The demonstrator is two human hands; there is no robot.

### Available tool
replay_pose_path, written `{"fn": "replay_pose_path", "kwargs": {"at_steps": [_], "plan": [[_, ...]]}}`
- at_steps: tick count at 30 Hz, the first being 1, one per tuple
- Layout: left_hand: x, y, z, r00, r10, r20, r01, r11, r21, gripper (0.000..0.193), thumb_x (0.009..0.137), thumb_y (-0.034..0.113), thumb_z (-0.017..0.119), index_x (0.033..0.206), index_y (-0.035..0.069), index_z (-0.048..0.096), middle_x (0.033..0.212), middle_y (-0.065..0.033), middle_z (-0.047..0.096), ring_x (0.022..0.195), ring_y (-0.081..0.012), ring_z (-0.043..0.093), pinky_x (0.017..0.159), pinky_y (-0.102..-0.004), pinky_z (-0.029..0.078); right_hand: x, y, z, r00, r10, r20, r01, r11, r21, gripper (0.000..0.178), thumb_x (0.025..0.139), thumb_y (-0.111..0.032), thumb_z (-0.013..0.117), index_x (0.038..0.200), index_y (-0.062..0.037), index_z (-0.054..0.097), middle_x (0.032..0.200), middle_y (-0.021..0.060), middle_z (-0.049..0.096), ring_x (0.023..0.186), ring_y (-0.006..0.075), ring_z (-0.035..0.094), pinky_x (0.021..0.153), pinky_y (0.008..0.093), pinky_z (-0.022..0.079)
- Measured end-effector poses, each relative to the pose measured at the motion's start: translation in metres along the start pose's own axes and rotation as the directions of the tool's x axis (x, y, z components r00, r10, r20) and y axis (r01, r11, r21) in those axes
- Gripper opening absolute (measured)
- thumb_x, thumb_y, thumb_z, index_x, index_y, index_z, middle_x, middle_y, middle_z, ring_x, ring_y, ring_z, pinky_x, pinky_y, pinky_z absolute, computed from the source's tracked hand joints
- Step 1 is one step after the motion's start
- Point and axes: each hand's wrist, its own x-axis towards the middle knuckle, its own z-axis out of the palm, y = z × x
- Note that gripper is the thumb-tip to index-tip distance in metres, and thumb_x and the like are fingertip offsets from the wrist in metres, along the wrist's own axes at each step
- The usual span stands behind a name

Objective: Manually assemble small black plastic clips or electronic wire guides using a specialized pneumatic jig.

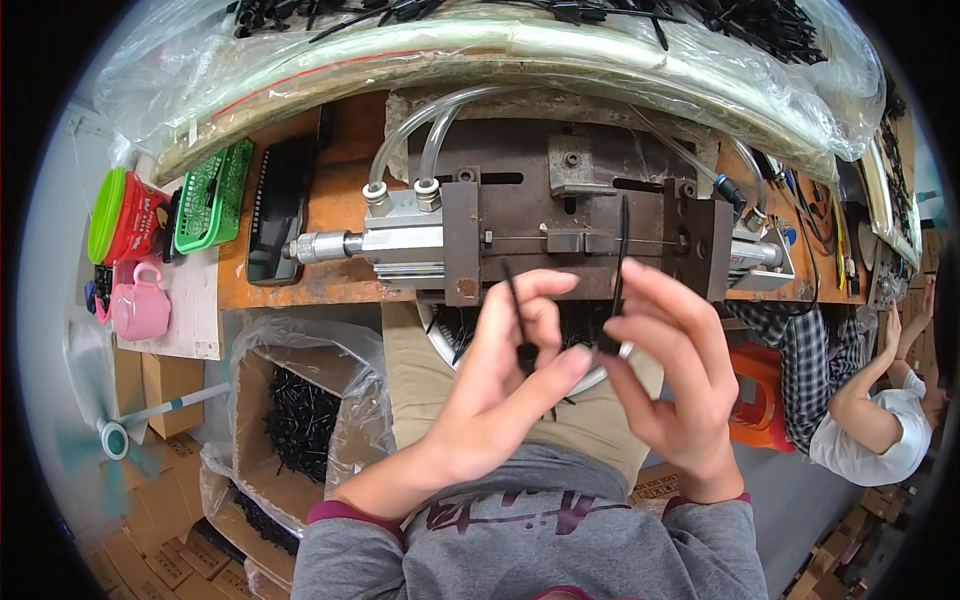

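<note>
My left hand (500,365) is closed round a thin black rod-like part (513,290) that slants up past the forefinger; its lower end is hidden in the fingers. In my right hand (675,365), a similar slim black part (622,245) is pinched between thumb and fingertips, standing nearly upright with a thicker lower end. Both hands are over my lap, just in front of a dark metal fixture (515,145). Two small metal blocks (583,242) with thin rods on either side sit at its middle. Below the hands, a pale bowl (443,348) of black parts is partly hidden.
Silver air cylinders (405,243) with clear hoses flank the fixture. Plastic-wrapped black parts (750,30) lie along the back. At left are a green basket (215,195), black tray (275,210) and pink cup (140,305). A lined carton (300,420) stands below; another person (870,425) sits at right.
</note>
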Motion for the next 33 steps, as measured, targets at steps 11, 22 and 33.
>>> {"fn": "replay_pose_path", "kwargs": {"at_steps": [11, 22, 33], "plan": [[-0.015, 0.033, -0.006, 0.957, 0.290, -0.021, -0.264, 0.898, 0.353, 0.069, 0.090, -0.014, 0.046, 0.155, -0.006, 0.024, 0.139, -0.0228, 0.049, 0.122, -0.0334, 0.060, 0.104, -0.0414, 0.049, 0.010, 0.008, 0.020, 0.973, -0.013, 0.232, 0.109, 0.907, -0.407, 0.023, 0.075, -0.004, 0.066, 0.097, 0.0009, 0.061, 0.131, 0.0228, 0.063, 0.067, 0.0213, 0.060, 0.067, 0.0307, 0.048], [-0.013, 0.031, -0.026, 0.810, 0.583, 0.057, -0.429, 0.525, 0.735, 0.036, 0.071, 0.002, 0.086, 0.106, 0.000, 0.074, 0.112, -0.0125, 0.067, 0.080, -0.0134, 0.067, 0.069, -0.0273, 0.058, 0.075, 0.006, -0.011, 0.978, -0.030, 0.208, 0.076, 0.974, -0.213, 0.032, 0.074, -0.013, 0.082, 0.099, -0.0034, 0.066, 0.095, 0.0089, 0.071, 0.061, 0.0192, 0.061, 0.058, 0.0318, 0.050], [0.028, -0.017, -0.002, 0.763, 0.545, 0.347, -0.384, -0.049, 0.922, 0.029, 0.069, 0.010, 0.080, 0.095, 0.002, 0.068, 0.128, -0.0172, 0.066, 0.070, -0.0208, 0.069, 0.063, -0.0297, 0.055, 0.280, 0.040, 0.056, 0.853, -0.272, 0.445, 0.492, 0.703, -0.514, 0.016, 0.082, -0.005, 0.062, 0.098, -0.0008, 0.066, 0.097, 0.0204, 0.071, 0.096, 0.0368, 0.068, 0.081, 0.0458, 0.055]]}}
